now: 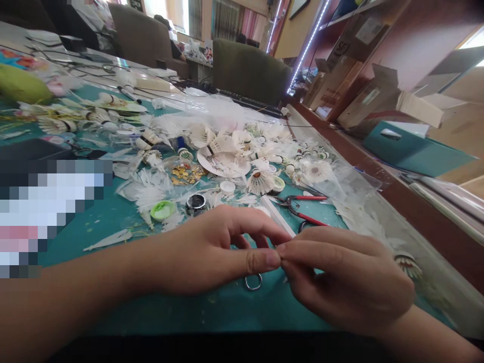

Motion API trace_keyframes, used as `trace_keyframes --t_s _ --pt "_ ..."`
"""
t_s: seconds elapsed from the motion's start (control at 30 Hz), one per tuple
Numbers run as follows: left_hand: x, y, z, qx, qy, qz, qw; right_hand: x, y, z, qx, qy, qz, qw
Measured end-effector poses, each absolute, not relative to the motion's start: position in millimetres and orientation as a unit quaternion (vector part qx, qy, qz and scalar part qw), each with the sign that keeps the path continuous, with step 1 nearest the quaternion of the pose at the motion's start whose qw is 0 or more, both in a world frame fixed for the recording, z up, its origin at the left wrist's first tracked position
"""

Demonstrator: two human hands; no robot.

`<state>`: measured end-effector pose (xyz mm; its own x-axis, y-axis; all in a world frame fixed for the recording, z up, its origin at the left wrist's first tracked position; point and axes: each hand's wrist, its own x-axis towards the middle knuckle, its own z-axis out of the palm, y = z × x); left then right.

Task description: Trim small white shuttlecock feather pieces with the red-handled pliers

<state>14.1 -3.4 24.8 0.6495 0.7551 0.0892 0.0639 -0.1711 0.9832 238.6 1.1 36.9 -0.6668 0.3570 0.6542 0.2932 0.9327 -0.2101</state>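
So my desk is a total feather explosion. My left hand (212, 252) and right hand (351, 277) meet over the near part of the green mat (212, 312), thumbs and forefingers pinched in tip to tip. Whatever might be in there is too small to make out, so I can't tell if I'm gripping anything. A silver loop (253, 282) shows on the mat just below my left thumb. Right behind my fingers there's a white strip (277, 216), and next to it the red-handled pliers (308, 218), partly hidden by my right hand.

Past that it's shuttlecocks (260, 180) everywhere, loose feathers (149, 189), a pile of gold bits (187, 172), a green pot (162, 210) and a black-rimmed jar (196, 202). One stray shuttlecock (408, 264) lies off by the right edge, and crumpled clear plastic (344, 179) runs down that side too.

Room's just as busy: a keyboard (253, 103) at the back of the desk, two brownish chairs (249, 70) behind it, curtains further off, a bright LED strip (310, 45) slanting up, then open cardboard boxes (372, 101) and a teal file holder (419, 148) on the right.
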Motion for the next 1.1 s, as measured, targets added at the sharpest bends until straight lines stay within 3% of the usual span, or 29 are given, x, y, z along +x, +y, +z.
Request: trace_keyframes --t_s 0.33,0.67,0.93,1.03,1.1 --pt "13 -4 28 0.664 0.306 0.265 0.629 242 3 40 -0.158 -0.919 0.107 0.344" --pt "12 -5 28 0.644 0.341 0.236 0.644 241 5 40 -0.186 -0.918 0.075 0.341" --pt "14 -1 32 0.556 0.313 0.280 0.717 251 9 48 -0.242 -0.907 0.047 0.342" --pt "13 -1 30 0.528 0.312 0.297 0.732 265 20 53 -0.283 -0.913 -0.005 0.294" --pt "14 -2 27 0.518 0.316 0.308 0.733 280 32 55 -0.305 -0.929 -0.020 0.209"
